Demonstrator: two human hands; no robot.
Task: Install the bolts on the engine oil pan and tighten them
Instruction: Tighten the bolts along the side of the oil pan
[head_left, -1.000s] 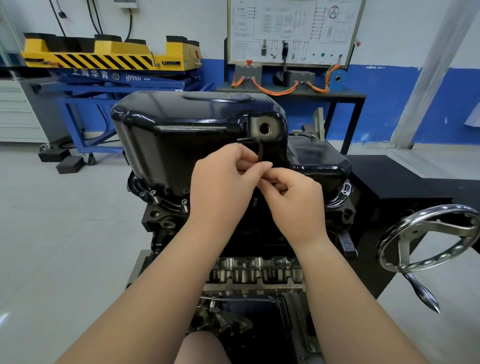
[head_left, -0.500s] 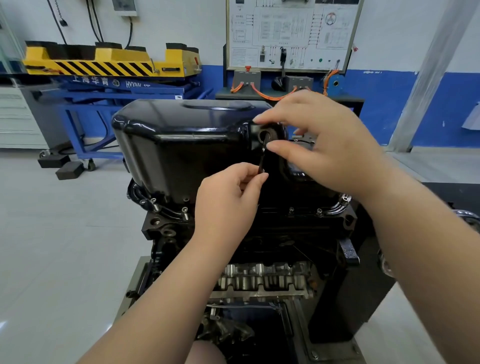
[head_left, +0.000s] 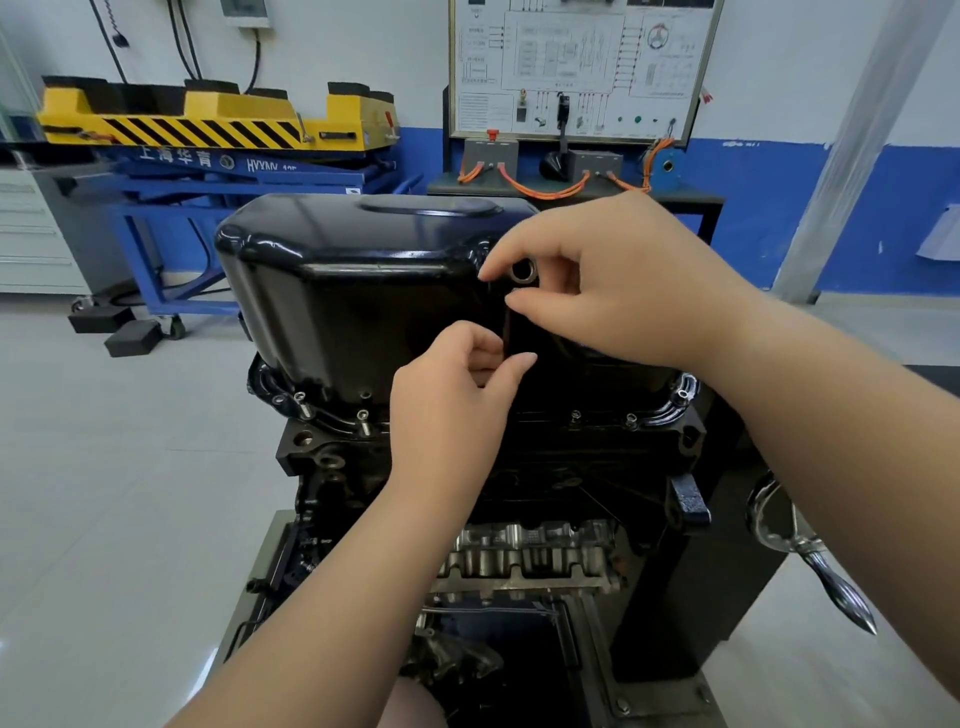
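The glossy black oil pan sits upside-up on the inverted engine block. Several silver bolts stand in its flange, such as one at the left, one beside it and one at the right. My left hand pinches the lower end of a thin black L-shaped hex key in front of the pan's wall. My right hand curls its index finger and thumb round the key's upper end, just beside the round drain hole.
A chrome handwheel with a pointed handle sticks out at the right of the engine stand. Behind are a yellow and blue lift table, a wiring training board and a grey pillar.
My right hand rose from beside the left hand to the top of the hex key near the drain hole. The left hand stayed pinching the key's lower end.
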